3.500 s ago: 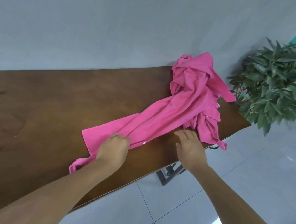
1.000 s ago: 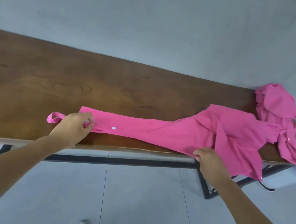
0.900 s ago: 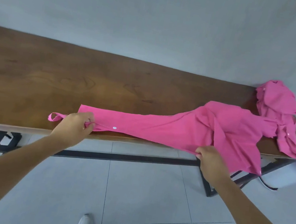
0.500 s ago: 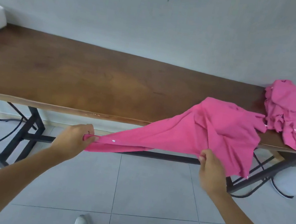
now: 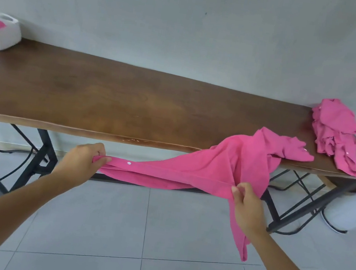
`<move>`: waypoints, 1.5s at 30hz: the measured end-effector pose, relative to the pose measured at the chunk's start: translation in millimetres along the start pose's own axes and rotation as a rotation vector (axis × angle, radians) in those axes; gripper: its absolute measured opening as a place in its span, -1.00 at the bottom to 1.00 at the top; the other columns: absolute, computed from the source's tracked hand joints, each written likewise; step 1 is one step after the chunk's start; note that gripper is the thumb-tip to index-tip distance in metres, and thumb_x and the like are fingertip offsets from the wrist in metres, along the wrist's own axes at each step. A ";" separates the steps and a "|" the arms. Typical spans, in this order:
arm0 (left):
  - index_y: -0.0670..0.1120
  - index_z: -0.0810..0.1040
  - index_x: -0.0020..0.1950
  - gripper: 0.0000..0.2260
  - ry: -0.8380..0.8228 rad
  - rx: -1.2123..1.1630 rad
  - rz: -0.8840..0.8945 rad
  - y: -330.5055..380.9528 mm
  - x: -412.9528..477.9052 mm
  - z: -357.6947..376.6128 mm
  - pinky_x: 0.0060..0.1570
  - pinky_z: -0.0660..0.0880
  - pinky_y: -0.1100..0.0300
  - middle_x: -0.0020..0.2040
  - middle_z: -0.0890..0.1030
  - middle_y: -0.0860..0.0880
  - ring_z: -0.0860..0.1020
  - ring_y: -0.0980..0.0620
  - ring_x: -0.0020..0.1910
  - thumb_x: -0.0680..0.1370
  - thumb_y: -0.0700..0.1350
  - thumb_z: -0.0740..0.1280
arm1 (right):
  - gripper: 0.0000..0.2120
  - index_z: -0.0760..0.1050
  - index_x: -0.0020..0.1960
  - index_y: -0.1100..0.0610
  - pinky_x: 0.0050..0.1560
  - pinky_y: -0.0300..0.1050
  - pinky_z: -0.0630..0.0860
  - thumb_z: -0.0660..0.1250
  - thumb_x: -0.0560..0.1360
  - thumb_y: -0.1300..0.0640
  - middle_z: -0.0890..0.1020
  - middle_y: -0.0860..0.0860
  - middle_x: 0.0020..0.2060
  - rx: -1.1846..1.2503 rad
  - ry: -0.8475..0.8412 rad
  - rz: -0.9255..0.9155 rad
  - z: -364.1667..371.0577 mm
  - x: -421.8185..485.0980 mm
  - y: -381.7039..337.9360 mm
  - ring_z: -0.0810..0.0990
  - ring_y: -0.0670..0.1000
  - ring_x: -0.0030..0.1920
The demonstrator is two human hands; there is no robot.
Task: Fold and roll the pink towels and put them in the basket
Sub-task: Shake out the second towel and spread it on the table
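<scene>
Left hand (image 5: 82,159), right hand (image 5: 247,206) grip clamped on towel (image 5: 189,174); pulled farther off table (image 5: 108,100).

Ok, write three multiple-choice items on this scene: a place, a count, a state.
1. Where is the white basket? A. far left end of the table B. on the floor C. on a chair
2. Of the left hand and right hand, how many grip the nearer pink towel? A. none B. one C. both
3. That towel is: A. rolled tight B. stretched between the hands, its far part on the table C. folded in the basket

1 A: it sits on the wood at the left.
2 C: each hand pinches its hem.
3 B: it spans hand to hand and drapes over the table's front edge.
</scene>
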State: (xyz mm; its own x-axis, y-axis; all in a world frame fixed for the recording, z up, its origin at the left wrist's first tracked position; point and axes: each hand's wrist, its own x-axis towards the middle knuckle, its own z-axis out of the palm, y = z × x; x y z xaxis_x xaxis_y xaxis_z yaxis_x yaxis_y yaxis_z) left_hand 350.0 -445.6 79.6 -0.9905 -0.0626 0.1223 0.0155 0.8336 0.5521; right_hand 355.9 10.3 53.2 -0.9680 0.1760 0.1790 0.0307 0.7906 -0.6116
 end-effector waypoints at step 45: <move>-0.01 0.38 -0.36 -0.64 0.109 0.164 0.012 -248.5 -35.0 -213.5 -0.33 0.30 0.07 -0.42 0.46 0.00 0.45 -0.05 -0.36 0.54 -0.09 0.48 | -0.38 0.15 -0.39 0.05 -0.36 -0.16 0.20 0.34 0.41 -0.40 0.17 -0.09 -0.51 -0.157 -0.323 -0.290 98.6 -85.6 -194.2 0.21 -0.06 -0.45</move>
State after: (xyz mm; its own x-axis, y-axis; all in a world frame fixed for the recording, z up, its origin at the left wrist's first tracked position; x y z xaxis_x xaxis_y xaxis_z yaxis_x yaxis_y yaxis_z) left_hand 409.9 -767.7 114.3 -0.9697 -0.1033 0.2215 -0.0038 0.9125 0.4091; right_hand 408.3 -216.2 80.7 -0.9694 -0.2379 0.0610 -0.2399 0.8638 -0.4431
